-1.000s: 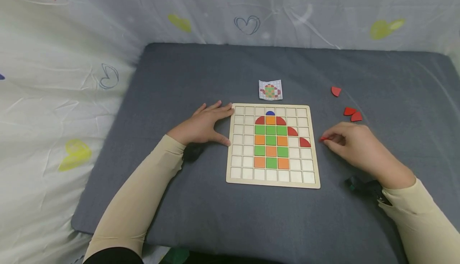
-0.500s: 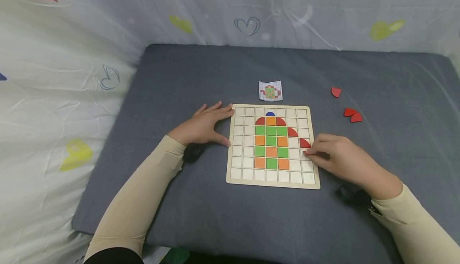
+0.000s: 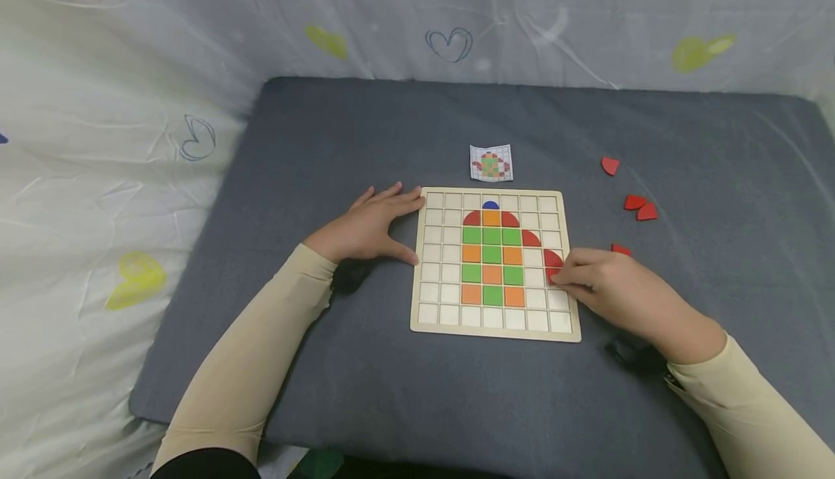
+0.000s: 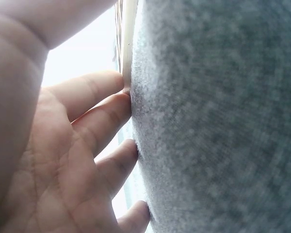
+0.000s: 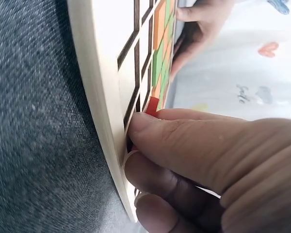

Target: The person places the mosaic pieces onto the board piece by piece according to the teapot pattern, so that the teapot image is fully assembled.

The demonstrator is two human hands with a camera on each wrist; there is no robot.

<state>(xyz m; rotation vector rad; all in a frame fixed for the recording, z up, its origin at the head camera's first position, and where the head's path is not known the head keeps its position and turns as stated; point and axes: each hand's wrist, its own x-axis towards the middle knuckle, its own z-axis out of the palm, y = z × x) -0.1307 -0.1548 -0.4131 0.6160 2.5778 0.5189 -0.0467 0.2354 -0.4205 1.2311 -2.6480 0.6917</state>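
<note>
A wooden grid board (image 3: 439,314) lies on the grey table, its cells partly filled with orange and green squares, red quarter-circle tiles and a blue half-circle. My left hand (image 3: 368,227) is spread at the board's left edge, thumb and fingertips against the rim; in the left wrist view its fingers (image 4: 104,90) are extended along the edge. At the right column my right hand (image 3: 616,287) pinches a red tile (image 3: 551,275) over a cell, just below a placed red quarter-circle (image 3: 553,257). Its thumb and fingers (image 5: 160,133) hide most of that tile in the right wrist view.
Behind the board lies a small printed pattern card (image 3: 491,164). Loose red tiles lie to the right: one farthest back (image 3: 609,166), a touching pair (image 3: 636,203), and another (image 3: 622,249) partly behind my right hand. A white printed cloth (image 3: 391,22) hangs beyond the table.
My right hand has brought the red tile leftward from beside the board onto its right column, where it now lines up with a cell. A loose red tile shows behind the hand. Left hand unmoved.
</note>
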